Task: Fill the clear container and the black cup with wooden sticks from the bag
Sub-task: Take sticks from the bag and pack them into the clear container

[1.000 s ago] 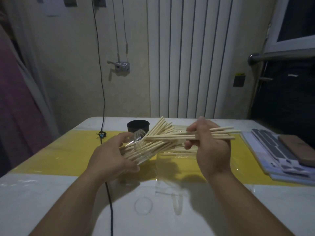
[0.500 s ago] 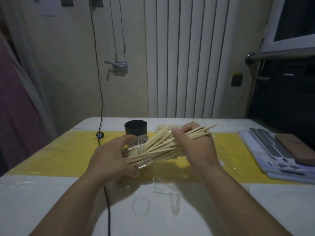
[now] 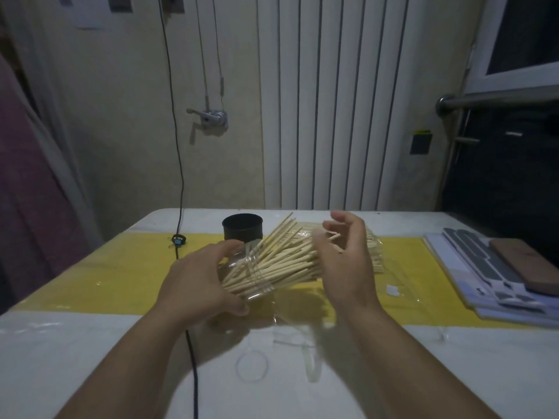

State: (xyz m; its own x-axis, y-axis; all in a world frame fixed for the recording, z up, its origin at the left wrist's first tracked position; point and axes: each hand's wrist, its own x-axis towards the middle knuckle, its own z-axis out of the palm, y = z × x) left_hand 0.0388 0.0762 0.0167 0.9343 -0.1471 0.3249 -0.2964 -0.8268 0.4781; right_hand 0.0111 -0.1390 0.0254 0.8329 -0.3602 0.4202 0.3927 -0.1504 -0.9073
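**Container tipped and loaded, cup not started**

Head view: The left hand gripped the clear container w/ fingers and thumb curled round its wall. It held the container tilted nearly on its side above the yellow mat, mouth toward the right. Prob. tipped that way so the long sticks slide in lengthwise rather than drop from above. A thick bunch of wooden sticks sat in it, free ends fanned out unevenly past the rim.

The right hand was at those free ends, fingers loosely curved and a bit apart, pinching nothing. It was blurred, so couldn't tell if the palm touched the tips. In my judgement the placement fits tapping the ends deeper.

The black cup stood upright just behind the container, no sticks seen in it, so approx. half the task remained. The bag lay flat on the table behind the right hand w/ more sticks inside, near enough for the next grab. A cable ran across the table under the left forearm, a snag risk if the container is set down there.
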